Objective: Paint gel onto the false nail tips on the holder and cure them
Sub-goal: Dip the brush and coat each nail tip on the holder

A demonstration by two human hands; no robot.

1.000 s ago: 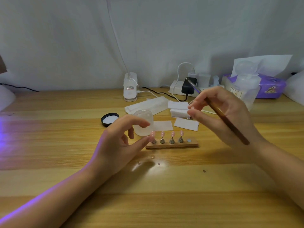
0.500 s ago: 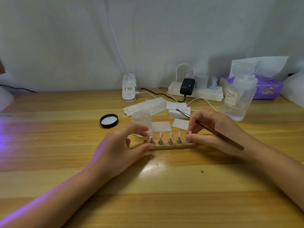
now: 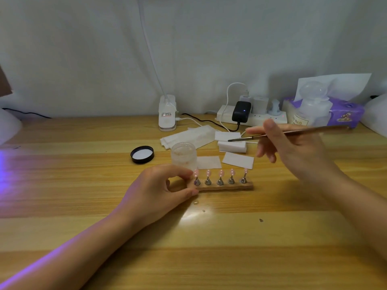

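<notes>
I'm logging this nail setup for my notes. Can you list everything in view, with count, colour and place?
holder: 1, wooden strip, table centre
nail tips: 5, pink, upright on metal stands on the holder
jar: 1, frosted clear, open, behind the holder's left end
lid: 1, black, left of the jar
wipes: several, white, behind the holder
lamp base: 1, white, table rear
power strip: 1, white, with plugs, table rear
pump bottle: 1, clear, rear right
tissue pack: 1, purple, rear right
left hand: grips the holder's left end
right hand: holds the brush
brush: 1, brown handle, raised above the wipes
</notes>
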